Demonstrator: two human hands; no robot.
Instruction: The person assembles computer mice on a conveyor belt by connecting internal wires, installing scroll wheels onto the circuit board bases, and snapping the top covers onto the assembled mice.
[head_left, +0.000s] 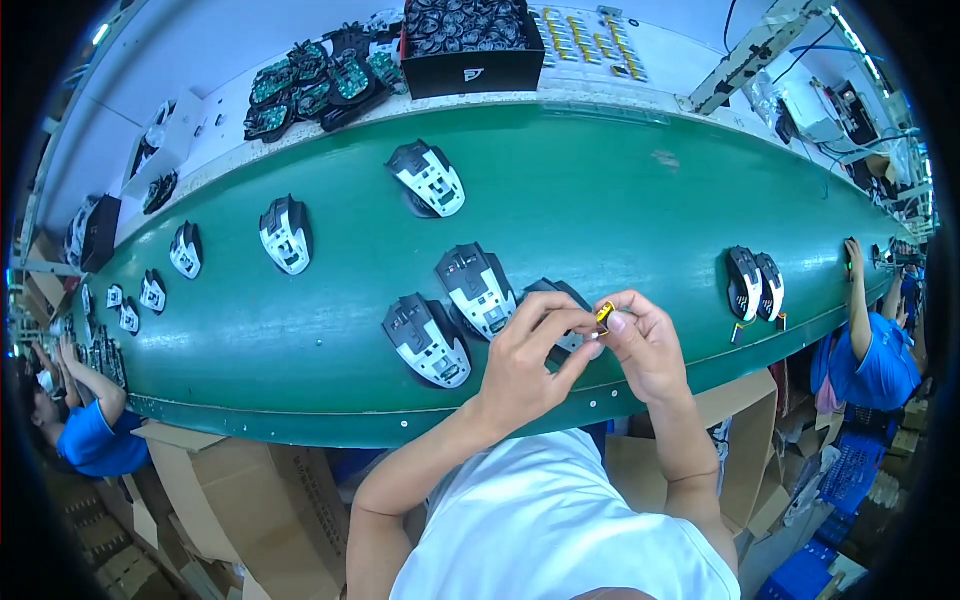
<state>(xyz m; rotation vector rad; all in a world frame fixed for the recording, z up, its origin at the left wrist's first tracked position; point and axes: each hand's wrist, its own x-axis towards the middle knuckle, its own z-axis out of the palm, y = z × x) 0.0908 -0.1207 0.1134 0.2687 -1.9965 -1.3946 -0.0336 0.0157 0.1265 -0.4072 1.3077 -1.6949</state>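
Observation:
Above the near edge of the green conveyor belt, my right hand (648,348) pinches a small yellow-and-black battery pack (604,312) with a thin lead. Thumb and forefinger of my left hand (532,358) close in on the small white plug (595,336) at the lead's end. Partly hidden behind my hands lies a computer mouse shell (556,292). Just left of it are two more black-and-white mouse shells, one in the middle (474,285) and one nearer me (428,340); all show cut-outs in their white part.
Further mouse shells lie on the belt (600,220), one farther off (427,178), several leftward. Two mice (744,284) with leads sit at right. Circuit boards (320,85), a black box of parts (472,75) and yellow packs (590,40) line the back shelf. Co-workers in blue (872,365) flank the belt.

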